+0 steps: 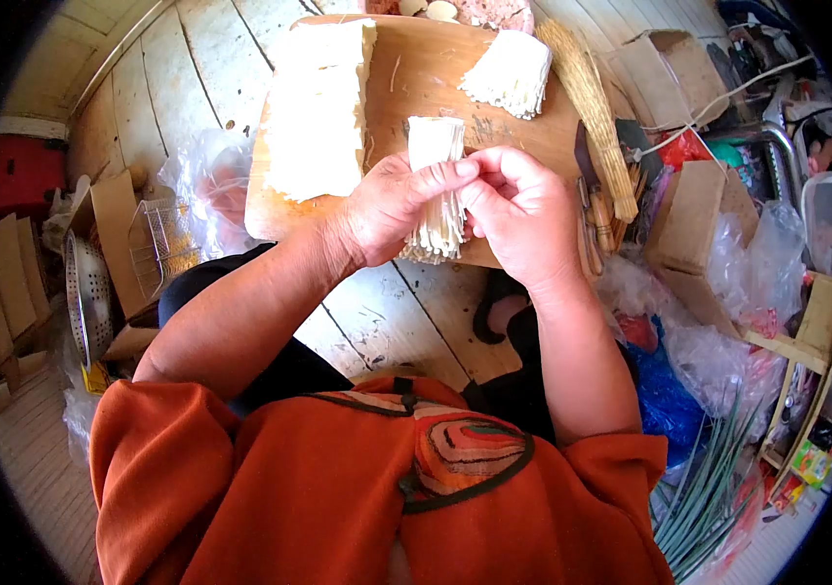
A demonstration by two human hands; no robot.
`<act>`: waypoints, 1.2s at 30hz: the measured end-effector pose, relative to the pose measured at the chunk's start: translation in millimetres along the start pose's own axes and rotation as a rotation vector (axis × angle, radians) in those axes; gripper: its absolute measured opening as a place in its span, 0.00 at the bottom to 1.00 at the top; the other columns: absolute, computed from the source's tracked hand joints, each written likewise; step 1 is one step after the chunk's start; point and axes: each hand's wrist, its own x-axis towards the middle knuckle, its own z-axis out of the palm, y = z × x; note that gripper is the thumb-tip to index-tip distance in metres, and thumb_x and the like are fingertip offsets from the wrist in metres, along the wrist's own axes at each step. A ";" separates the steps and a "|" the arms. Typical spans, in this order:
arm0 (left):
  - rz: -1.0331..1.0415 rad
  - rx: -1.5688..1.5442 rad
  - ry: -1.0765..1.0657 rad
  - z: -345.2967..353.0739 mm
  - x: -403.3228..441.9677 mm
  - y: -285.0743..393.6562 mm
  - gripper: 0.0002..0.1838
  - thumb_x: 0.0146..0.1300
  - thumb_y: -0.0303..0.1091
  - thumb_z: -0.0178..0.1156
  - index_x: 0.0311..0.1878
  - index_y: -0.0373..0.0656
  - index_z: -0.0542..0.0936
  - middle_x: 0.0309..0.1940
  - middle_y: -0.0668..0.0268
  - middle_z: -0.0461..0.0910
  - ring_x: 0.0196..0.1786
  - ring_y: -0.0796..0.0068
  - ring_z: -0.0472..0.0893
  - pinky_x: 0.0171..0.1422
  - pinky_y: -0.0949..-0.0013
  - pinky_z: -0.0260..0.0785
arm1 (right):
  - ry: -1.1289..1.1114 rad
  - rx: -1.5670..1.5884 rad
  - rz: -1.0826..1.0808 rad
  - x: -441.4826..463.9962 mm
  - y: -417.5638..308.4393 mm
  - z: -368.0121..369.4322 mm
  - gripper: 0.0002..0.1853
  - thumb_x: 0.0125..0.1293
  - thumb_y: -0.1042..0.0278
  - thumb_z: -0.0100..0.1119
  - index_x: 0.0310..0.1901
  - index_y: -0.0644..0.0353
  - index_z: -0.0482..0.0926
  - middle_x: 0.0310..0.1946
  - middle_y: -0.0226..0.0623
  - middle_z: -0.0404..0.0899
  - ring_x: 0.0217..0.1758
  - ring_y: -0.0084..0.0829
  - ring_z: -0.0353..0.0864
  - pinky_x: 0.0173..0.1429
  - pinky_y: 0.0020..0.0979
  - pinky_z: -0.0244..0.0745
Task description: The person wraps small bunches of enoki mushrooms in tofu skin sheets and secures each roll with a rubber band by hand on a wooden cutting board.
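My left hand [392, 200] is wrapped round a bundle of thin white strands [435, 141], its thumb across the front. The bundle hangs upright at the near edge of a wooden board [426, 73], frayed ends downward. My right hand [518, 200] touches the bundle's right side, fingers pinched near my left thumb; what they pinch is too small to make out. At the board's left lies a stack of white sheets [318, 107] with ragged edges. A second white bundle [510, 73] rests at the board's upper right.
A straw brush [587, 117] lies along the board's right edge beside wooden-handled tools [594, 219]. Cardboard boxes [699, 219], plastic bags and green stalks [704, 487] crowd the right. On the left are a metal colander [87, 297], a wire basket [158, 244] and a plastic bag [211, 185].
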 end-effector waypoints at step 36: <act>0.231 0.473 0.183 -36.6 6.7 21.0 0.23 0.63 0.50 0.55 0.44 0.35 0.80 0.39 0.58 0.82 0.46 0.69 0.80 0.57 0.65 0.71 | -0.125 -0.198 0.314 15.5 18.5 -54.9 0.05 0.59 0.69 0.61 0.28 0.60 0.80 0.18 0.24 0.75 0.18 0.13 0.70 0.20 0.18 0.59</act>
